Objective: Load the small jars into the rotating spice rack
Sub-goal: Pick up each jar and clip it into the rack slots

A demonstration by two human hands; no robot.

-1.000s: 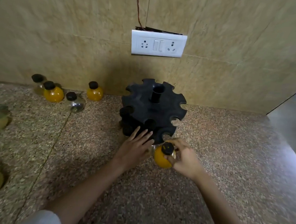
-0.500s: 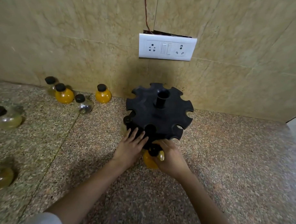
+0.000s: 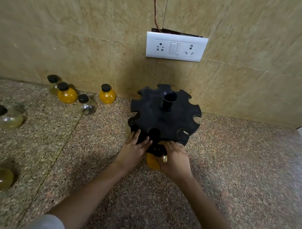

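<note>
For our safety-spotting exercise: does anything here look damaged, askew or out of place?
Yes. The white socket plate on the wall sits tilted, with a dark gap along its top edge, and a reddish wire runs up from that gap.

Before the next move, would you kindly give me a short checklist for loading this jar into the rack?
1. The right hand grips the orange jar: ok.
2. The left hand rests on the spice rack, steadying it: ok.
3. Jar neck seated in a slot: cannot tell, hidden beneath the top disc.
4. Rack stands upright on the counter: ok.
5. More loose jars wait at left: ok.
</note>
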